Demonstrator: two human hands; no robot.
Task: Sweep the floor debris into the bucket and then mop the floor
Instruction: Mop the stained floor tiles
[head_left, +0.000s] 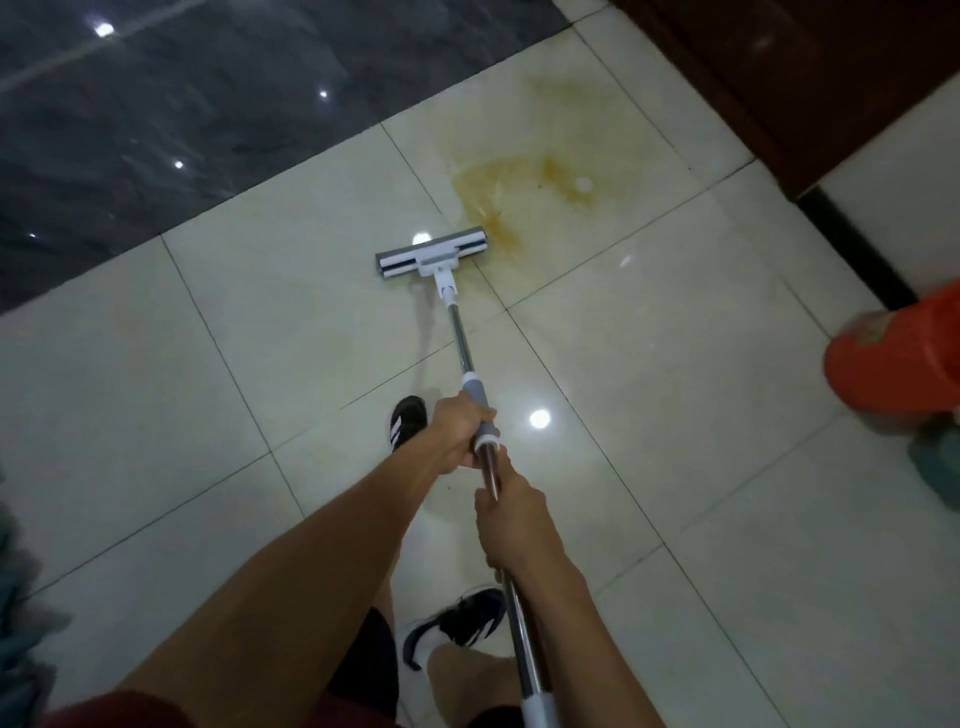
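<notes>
A dark reddish-brown wooden cabinet (737, 88) stands at the upper right. Crumpled teal cloth (21, 597) lies at the left edge.

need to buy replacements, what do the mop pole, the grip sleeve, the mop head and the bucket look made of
Mop pole: looks like polished metal, from its mirror-like sheen.
Grip sleeve under the left hand: matte grey, probably rubber or soft plastic.
Mop head: white frame looks like moulded plastic; the grey strip could be sponge, hard to tell.
Bucket: orange, smooth and dull, likely plastic.
</notes>
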